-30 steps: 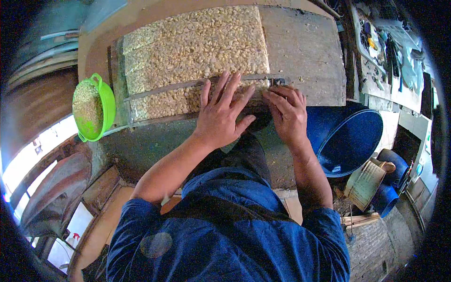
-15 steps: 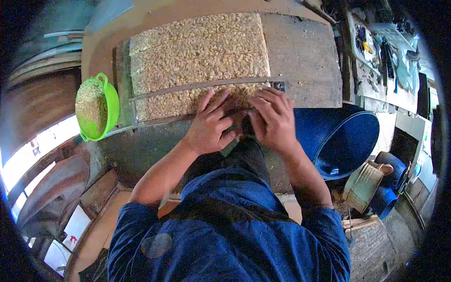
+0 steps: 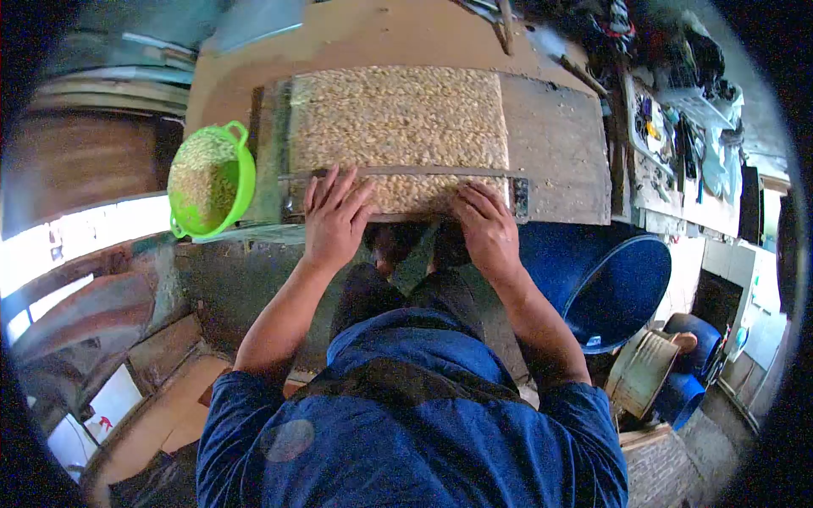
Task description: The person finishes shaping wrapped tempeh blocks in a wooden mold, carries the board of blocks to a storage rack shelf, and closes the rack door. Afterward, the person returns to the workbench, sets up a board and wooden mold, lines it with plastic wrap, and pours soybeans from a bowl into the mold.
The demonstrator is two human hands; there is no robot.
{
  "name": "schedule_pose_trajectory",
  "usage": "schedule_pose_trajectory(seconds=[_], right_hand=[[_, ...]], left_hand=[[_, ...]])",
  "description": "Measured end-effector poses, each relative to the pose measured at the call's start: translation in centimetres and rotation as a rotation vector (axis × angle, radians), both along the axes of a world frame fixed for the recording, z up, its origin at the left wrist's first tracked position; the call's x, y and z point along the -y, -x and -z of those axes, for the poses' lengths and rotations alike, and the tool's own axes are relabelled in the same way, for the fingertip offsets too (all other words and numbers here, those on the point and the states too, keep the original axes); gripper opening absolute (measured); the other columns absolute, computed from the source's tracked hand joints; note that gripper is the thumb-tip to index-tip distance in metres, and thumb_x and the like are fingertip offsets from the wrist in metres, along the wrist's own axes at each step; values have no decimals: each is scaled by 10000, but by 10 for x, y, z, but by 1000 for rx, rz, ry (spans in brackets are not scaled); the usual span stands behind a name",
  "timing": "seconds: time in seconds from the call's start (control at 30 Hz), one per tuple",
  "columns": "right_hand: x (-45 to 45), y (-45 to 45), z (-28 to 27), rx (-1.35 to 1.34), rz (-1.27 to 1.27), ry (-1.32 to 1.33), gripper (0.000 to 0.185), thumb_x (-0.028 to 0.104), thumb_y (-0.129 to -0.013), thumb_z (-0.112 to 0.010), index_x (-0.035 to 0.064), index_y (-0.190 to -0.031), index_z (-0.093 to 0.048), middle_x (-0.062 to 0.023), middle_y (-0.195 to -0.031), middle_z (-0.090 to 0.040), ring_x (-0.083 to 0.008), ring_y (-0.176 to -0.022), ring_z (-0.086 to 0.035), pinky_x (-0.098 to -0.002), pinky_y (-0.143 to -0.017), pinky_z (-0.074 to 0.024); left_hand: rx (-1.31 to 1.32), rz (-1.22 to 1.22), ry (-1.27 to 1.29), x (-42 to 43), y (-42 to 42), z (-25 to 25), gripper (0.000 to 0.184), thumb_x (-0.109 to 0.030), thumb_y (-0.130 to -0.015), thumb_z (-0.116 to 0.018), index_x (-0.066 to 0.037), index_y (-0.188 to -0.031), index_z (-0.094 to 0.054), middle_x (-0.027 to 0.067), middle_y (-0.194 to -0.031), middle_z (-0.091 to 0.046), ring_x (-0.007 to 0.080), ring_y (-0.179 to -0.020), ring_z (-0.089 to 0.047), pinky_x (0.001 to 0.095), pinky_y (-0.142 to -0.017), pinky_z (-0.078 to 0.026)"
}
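Observation:
A wide layer of pale beans or grains (image 3: 398, 118) lies on a wooden board (image 3: 559, 152). Across its near part runs a thin dark strip (image 3: 415, 171), with a dark fitting (image 3: 519, 199) at its right end. My left hand (image 3: 335, 222) rests over the left part of the near row, fingers spread across the strip, holding nothing visible. On the right part of that row lies my right hand (image 3: 487, 224), fingers bent and close together at the row's edge beside the fitting. Its fingertips touch the row.
A green basket (image 3: 246, 182) with pale grains stands left of the board. Right of and below the board is a large blue barrel (image 3: 622, 292). Smaller blue containers (image 3: 677, 398) and a cream bucket (image 3: 641, 372) sit beyond it. A cluttered tray (image 3: 648, 127) is at upper right.
My left hand has moved left along the near row, and the hands are now farther apart. The view has shifted, so the board sits lower in the frame.

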State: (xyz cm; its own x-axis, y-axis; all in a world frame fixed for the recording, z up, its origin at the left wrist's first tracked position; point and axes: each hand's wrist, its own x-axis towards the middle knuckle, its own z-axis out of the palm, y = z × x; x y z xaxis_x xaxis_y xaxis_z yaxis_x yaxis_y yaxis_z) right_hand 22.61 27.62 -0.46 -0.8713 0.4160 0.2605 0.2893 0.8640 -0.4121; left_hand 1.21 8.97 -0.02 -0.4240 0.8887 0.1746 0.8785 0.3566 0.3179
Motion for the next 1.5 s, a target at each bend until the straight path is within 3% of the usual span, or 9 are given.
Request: schedule_pose_trajectory(seconds=[0.37,0.53,0.77,0.83,0.87,0.93,1.17,1.37,1.5], right_hand=[[9,4,-11,-48,75,-42,338,42,-770,-591,105,-1078,-716,-80,-1114,-678,-289,-1120,-596,-409,-956,-491],[16,-2,-6,2,104,-63,313,7,-798,-606,83,-1084,-707,-84,-1104,-674,-305,-1114,-587,-415,-970,-470],[46,-29,-34,85,101,-22,294,106,-816,-645,92,-1105,-698,-99,-1149,-664,-324,-1121,-582,-444,-999,-441],[62,-47,-42,165,-2,464,355,131,-859,-643,83,-1210,-666,-97,-1202,-657,-292,-1174,-572,-426,-1007,-437],[68,-57,-47,158,10,464,355,131,-859,-643,83,-1210,-666,-97,-1202,-657,-292,-1174,-572,-426,-1007,-437],[74,-81,-56,188,-33,1540,437,228,-904,-673,23,-1284,-609,-98,-1330,-598,-250,-1252,-523,-381,-1095,-359],[47,-139,-35,211,-231,1735,498,240,-937,-645,54,-1386,-537,-108,-1402,-543,-250,-1295,-489,-373,-1024,-450],[-41,-123,-49,295,290,902,406,174,-883,-693,49,-1263,-624,-39,-1008,-714,-139,-913,-651,-313,-838,-521],[-118,-82,-32,-176,595,659,290,200,-863,-711,33,-1099,-684,-101,-914,-712,-200,-861,-683,-322,-783,-523]], left_hand=[[77,-10,-182,34,25,5,183,-213,-892,-661,-172,-1047,-749,25,-1164,-687,264,-1233,-563,444,-1106,-350],[105,228,-83,3,-4,-7,511,-349,-897,-640,-216,-1381,-545,89,-1484,-441,334,-1412,-344,535,-1146,-269],[62,375,61,-9,-15,-5,556,-509,-916,-557,-272,-1417,-516,119,-1538,-376,350,-1450,-279,553,-1195,-128],[86,398,54,-8,-14,-8,550,-541,-912,-546,-285,-1399,-542,125,-1537,-380,351,-1446,-287,553,-1195,-119],[86,408,56,-8,-13,-12,545,-546,-907,-550,-281,-1384,-560,129,-1538,-378,353,-1445,-290,551,-1193,-121],[79,429,60,-8,-12,-15,541,-550,-903,-555,-277,-1370,-577,133,-1540,-375,355,-1444,-292,548,-1192,-123],[90,426,48,-8,-12,-11,545,-551,-905,-551,-255,-1361,-590,144,-1503,-432,354,-1443,-300,538,-1193,-115],[125,398,67,-9,-15,-16,534,-528,-919,-547,-238,-1366,-588,110,-1508,-438,334,-1455,-289,521,-1200,-111],[138,387,74,-9,-15,-15,549,-518,-921,-550,-216,-1378,-576,96,-1509,-441,321,-1459,-286,537,-1199,-108]])
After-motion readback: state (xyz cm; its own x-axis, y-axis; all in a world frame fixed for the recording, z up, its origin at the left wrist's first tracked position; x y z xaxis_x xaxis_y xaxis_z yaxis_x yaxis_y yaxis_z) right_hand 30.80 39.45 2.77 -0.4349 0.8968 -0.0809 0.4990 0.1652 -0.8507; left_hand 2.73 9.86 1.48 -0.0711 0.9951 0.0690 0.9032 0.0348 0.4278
